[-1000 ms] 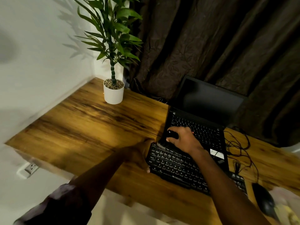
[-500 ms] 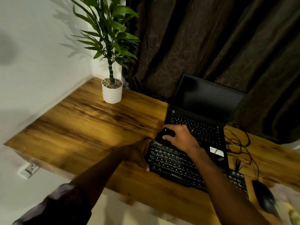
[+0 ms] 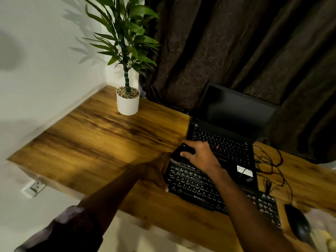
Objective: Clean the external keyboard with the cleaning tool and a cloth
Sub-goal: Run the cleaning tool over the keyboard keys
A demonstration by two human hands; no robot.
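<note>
Black shadow blurs the left hand (image 3: 154,171) at the left end of the external keyboard (image 3: 192,186) on the wood-grain desk (image 3: 91,142); whether its fingers grasp it I cannot tell. The right hand (image 3: 201,157) has its fingers grasping a half-hidden black cleaning tool (image 3: 179,153) at the keyboard's far-left corner. Behind stand a white cylindrical pot (image 3: 127,104) and an open laptop (image 3: 227,124); tangled cables (image 3: 269,160) and a blurred mouse (image 3: 300,226) lie right.
</note>
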